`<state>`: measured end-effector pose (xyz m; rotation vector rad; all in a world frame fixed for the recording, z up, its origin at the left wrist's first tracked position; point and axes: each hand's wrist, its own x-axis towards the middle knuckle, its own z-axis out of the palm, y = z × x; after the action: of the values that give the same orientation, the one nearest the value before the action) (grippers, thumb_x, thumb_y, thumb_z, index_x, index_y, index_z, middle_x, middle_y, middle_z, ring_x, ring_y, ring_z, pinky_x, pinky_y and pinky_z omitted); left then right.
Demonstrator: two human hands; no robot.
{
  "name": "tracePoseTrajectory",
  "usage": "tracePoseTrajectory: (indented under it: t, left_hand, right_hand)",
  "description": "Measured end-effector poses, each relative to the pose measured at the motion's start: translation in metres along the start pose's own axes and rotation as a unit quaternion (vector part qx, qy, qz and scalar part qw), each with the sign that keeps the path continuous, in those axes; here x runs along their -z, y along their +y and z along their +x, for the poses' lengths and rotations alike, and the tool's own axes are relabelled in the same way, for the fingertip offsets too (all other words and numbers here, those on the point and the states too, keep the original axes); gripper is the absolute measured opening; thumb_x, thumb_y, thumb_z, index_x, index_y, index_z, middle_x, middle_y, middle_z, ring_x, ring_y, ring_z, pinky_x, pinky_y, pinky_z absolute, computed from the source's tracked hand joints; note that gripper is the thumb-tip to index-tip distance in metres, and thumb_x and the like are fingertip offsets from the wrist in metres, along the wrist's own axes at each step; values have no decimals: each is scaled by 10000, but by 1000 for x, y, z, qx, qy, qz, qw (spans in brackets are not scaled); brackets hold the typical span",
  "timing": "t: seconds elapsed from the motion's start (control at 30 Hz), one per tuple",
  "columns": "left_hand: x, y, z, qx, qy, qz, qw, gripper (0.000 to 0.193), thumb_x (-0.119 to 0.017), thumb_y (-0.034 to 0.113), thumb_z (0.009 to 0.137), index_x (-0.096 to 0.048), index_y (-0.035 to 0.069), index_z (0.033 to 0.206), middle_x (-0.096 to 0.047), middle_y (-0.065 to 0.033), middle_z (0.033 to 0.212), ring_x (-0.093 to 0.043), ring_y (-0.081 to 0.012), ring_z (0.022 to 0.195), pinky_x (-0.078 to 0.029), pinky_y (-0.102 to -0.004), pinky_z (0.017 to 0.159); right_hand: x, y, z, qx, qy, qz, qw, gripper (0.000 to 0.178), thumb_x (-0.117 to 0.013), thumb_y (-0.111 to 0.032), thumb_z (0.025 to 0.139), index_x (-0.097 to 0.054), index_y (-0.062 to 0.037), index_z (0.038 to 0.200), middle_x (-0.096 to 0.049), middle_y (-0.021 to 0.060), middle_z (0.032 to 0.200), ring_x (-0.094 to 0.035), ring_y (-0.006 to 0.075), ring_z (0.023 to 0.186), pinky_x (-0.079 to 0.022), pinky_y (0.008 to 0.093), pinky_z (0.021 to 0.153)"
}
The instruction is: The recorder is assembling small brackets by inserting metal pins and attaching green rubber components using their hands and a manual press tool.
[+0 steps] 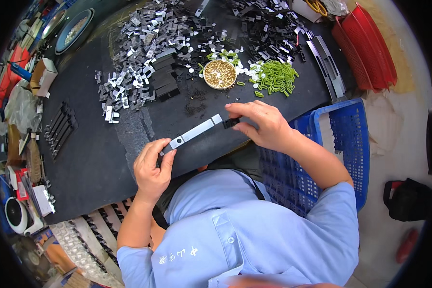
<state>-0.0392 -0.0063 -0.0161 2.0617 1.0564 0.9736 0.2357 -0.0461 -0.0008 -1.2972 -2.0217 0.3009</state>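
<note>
My left hand [151, 168] pinches the lower left end of a long silver metal bar [198, 131] with a dark round hole near that end. The bar slants up to the right above the black tabletop. At its upper right end, my right hand [270, 124] holds a small black part [230, 123] between thumb and fingers. Whether this part touches the bar, I cannot tell. Beyond the hands lie a round dish [219, 75] of tiny brass-coloured pieces, a pile of green oval rings [275, 77] and a stack of black strips [165, 79].
Silver clips [144, 53] and black parts [269, 29] heap along the far side. Long metal bars [327, 67] lie at the right edge, near red baskets [365, 48]. A blue crate [343, 144] stands at my right. Black rods [60, 127] lie at the left.
</note>
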Motion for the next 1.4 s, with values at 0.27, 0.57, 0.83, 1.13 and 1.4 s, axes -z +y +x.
tracePoseTrajectory:
  t: [0.27, 0.57, 0.83, 1.13, 1.4]
  left_hand:
    - [0, 6, 2, -120, -10, 60, 991, 198, -656, -8, 774, -606, -8, 965, -645, -137, 887, -631, -255, 767, -489, -309, 695]
    - [-1, 19, 10, 249, -120, -292, 916, 213, -618, 3, 825, -602, -42, 1032, -657, -110, 868, -637, -149, 743, -501, -239, 664]
    - [4, 2, 12, 371, -207, -502, 753, 215, -594, 77, 875, -602, -31, 1061, -669, -143, 874, -671, -192, 734, -531, -246, 611]
    - [-3, 12, 7, 323, -146, -342, 870, 218, -631, 54, 847, -608, -39, 1042, -666, -124, 888, -662, -176, 741, -509, -230, 626]
    - [-19, 12, 26, -172, 4, -3, 985, 269, -706, -17, 707, -614, 4, 959, -657, -131, 931, -640, -258, 825, -489, -339, 725]
  right_hand:
    - [6, -2, 3, 51, -14, 11, 999, 613, -713, 10, 669, -499, -28, 1242, -645, 72, 901, -626, 223, 791, -491, 342, 705]
    - [16, -12, 12, -144, -39, 223, 963, 547, -674, 5, 725, -515, -65, 1243, -623, 51, 871, -611, 183, 830, -478, 318, 757]
    - [25, -2, 26, -318, -148, 371, 860, 491, -684, -54, 785, -497, 14, 1234, -591, 12, 857, -541, 71, 797, -440, 222, 743]
    - [16, -6, 20, -262, -97, 300, 912, 485, -661, -24, 762, -508, -5, 1221, -623, 27, 846, -575, 113, 796, -456, 253, 739]
    - [8, -4, -16, -22, 109, 81, 990, 584, -730, 29, 614, -580, -84, 1167, -668, 9, 882, -581, 215, 884, -432, 327, 794]
